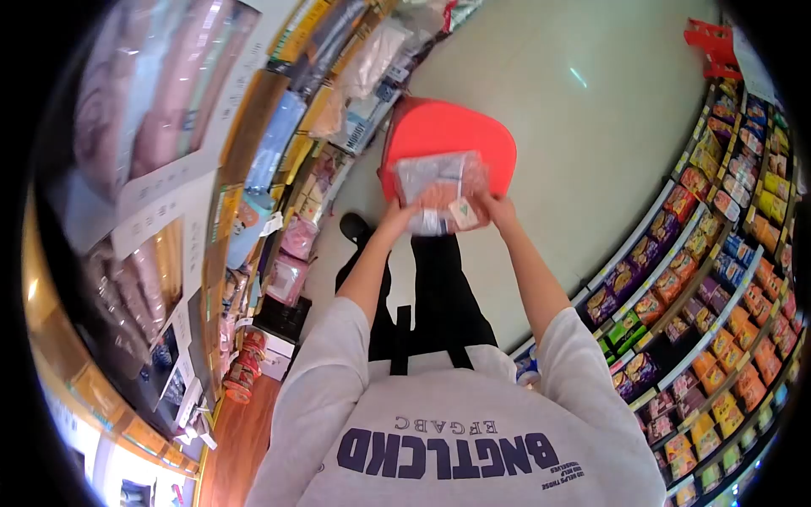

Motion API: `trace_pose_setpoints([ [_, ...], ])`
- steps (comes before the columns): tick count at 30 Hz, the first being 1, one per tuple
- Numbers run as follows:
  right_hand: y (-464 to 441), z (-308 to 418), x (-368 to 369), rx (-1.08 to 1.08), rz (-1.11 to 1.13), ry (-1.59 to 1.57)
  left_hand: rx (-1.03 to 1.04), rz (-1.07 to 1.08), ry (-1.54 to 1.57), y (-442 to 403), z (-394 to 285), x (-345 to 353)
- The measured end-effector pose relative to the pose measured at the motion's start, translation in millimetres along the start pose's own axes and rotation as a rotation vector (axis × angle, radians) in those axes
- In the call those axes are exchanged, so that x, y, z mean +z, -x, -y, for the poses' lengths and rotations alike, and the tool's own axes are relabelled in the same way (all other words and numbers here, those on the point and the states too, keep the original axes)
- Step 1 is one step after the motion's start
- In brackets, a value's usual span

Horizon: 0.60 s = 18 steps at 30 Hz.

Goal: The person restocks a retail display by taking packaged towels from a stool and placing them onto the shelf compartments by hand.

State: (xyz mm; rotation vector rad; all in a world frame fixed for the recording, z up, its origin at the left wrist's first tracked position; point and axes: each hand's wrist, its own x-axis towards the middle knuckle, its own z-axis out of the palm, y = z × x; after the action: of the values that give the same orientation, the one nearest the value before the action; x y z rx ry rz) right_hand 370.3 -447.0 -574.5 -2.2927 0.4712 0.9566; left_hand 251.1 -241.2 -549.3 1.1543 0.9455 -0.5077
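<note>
My left hand and my right hand hold a clear plastic-wrapped package between them, in front of my body. Through the wrap it looks whitish grey on the left and pinkish on the right. A pale label or tag shows near my right fingers. Which folded goods lie inside, I cannot make out. My fingers are closed on its near left and right edges, partly hidden beneath it. Just beyond, and partly covered by the package, stands a red rounded stool or seat.
Shelves with bagged textiles and packaged goods run along my left. On the right, curved racks carry many colourful snack packets. A pale shiny floor lies between them. Red containers and a white box sit at the lower left.
</note>
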Motion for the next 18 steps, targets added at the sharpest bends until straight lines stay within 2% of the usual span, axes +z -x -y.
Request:
trace_pose_setpoints([
  [2, 26, -1, -14, -0.11, 0.283, -0.042, -0.188, 0.139, 0.047, 29, 3, -20],
  [4, 38, -7, -18, -0.081, 0.639, -0.035, -0.211, 0.231, 0.037, 63, 5, -42],
  [5, 61, 8, -26, -0.07, 0.678, -0.03, -0.152, 0.213, -0.006, 92, -10, -48],
  [6, 86, 21, -33, -0.063, 0.716, -0.023, -0.197, 0.171, -0.021, 121, -29, -55],
  [7, 107, 30, -34, -0.025, 0.808, -0.16, -0.12, 0.166, 0.085, 133, -18, -65],
  [8, 127, 41, -34, 0.011, 0.906, -0.29, 0.059, 0.145, 0.113, 137, 3, -79],
  [12, 217, 113, -41, -0.139, 1.162, -0.124, 0.019, 0.104, 0.242, 227, -32, -117],
  [13, 231, 128, -37, -0.207, 1.159, -0.044, 0.028, 0.063, 0.25, 255, -45, -124],
  [14, 247, 148, -36, -0.295, 1.173, 0.047, 0.136, -0.015, 0.263, 275, -45, -130],
  [18, 325, 237, -38, -0.667, 1.3, 0.24, 0.232, -0.152, 0.616, 375, -49, -150],
])
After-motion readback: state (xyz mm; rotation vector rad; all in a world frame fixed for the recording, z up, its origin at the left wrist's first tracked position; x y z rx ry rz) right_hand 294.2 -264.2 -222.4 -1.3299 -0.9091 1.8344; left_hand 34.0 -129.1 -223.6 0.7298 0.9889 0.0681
